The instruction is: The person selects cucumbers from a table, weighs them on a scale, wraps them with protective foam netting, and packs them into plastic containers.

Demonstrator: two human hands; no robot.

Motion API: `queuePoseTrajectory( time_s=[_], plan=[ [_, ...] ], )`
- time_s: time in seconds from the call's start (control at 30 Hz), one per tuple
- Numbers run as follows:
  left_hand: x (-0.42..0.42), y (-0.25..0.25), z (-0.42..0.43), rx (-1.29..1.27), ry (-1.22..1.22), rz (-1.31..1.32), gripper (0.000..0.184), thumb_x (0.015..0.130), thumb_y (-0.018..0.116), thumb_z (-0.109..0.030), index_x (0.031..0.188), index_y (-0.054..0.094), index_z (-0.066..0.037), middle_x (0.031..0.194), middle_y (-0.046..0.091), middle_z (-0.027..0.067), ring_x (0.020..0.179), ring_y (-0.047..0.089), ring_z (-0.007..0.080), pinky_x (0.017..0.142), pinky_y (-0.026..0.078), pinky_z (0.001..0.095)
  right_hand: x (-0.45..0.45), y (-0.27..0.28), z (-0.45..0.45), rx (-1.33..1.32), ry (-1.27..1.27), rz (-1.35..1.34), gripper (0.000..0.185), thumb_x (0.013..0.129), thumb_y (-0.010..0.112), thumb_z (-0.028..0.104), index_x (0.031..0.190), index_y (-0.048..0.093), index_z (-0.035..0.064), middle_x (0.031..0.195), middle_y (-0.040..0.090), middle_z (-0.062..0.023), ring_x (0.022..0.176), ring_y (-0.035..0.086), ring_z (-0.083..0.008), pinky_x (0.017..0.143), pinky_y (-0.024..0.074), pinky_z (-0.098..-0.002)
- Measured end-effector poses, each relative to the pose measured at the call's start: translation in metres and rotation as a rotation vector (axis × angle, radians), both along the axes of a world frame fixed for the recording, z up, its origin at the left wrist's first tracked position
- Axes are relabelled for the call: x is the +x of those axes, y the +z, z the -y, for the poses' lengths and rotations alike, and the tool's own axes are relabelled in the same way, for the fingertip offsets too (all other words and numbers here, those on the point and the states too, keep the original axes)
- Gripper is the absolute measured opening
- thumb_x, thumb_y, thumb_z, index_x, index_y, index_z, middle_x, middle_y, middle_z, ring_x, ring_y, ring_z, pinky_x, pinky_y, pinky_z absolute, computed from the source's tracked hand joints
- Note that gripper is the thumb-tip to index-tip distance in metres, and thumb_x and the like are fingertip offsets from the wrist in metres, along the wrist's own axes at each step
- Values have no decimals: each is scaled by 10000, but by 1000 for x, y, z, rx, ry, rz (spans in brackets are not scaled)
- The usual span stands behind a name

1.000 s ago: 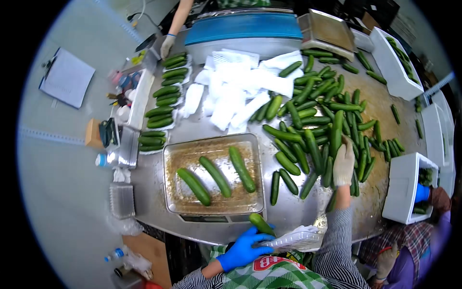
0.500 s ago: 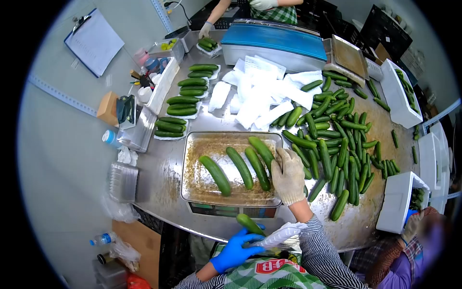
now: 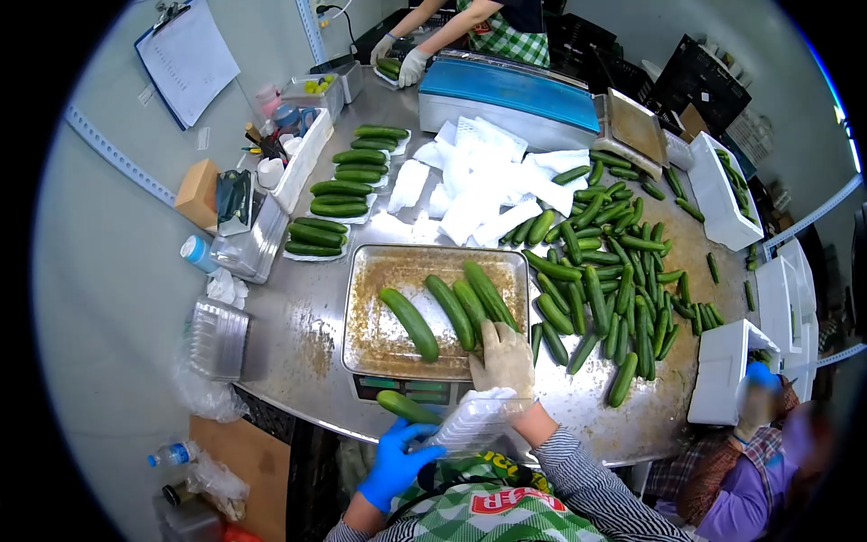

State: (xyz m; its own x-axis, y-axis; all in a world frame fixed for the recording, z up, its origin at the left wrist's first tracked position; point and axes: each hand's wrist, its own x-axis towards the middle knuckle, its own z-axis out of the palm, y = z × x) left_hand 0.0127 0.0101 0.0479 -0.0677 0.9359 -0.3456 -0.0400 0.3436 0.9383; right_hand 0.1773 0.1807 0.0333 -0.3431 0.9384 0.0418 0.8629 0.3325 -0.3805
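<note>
My left hand (image 3: 397,462), in a blue glove, holds a clear plastic tray (image 3: 471,430) with a white pad at its edge. A cucumber (image 3: 406,406) is gripped by the same hand and points out to the left. My right hand (image 3: 506,363), in a pale cloth glove, curls over the lower ends of cucumbers on the metal pan (image 3: 370,354) of a scale (image 3: 406,390). Under its fingers lie a long cucumber (image 3: 489,294) and a neighbouring cucumber (image 3: 469,307), their lower ends hidden. Farther left on the pan are two more cucumbers (image 3: 411,325).
Loose cucumbers (image 3: 623,280) heap on the right of the steel table (image 3: 312,339). White pads (image 3: 492,176) lie behind the pan; packed cucumber trays (image 3: 316,237) line the left. Across the table a co-worker's gloved hands (image 3: 414,65) handle a tray beside a blue-topped machine (image 3: 510,90).
My right hand has moved left and nearer me, onto the pan's cucumbers, and two of them now lie closer together. My left hand has shifted left with the tray and cucumber.
</note>
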Motion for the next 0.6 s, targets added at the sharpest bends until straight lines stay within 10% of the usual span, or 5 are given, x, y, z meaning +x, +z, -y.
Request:
queuePoseTrajectory(
  time_s=[0.23,0.6],
  plan=[
    [-13,-7,-9,45,-11,-4,364,754,771,21,1102,669,38,1273,580,125,1159,562,231,1003,451,353,4,-13,-8,-133,-131,24,552,852,675,206,1326,484,-2,981,652,-268,946,640,-423,857,509,-457],
    [-8,-30,-92,143,2,196,315,801,744,25,1103,655,32,1238,547,72,1092,581,166,959,486,303,45,-39,3,-729,-355,-1250,527,957,570,167,1389,426,-98,1310,567,-225,1140,579,-245,989,448,-333]
  ],
)
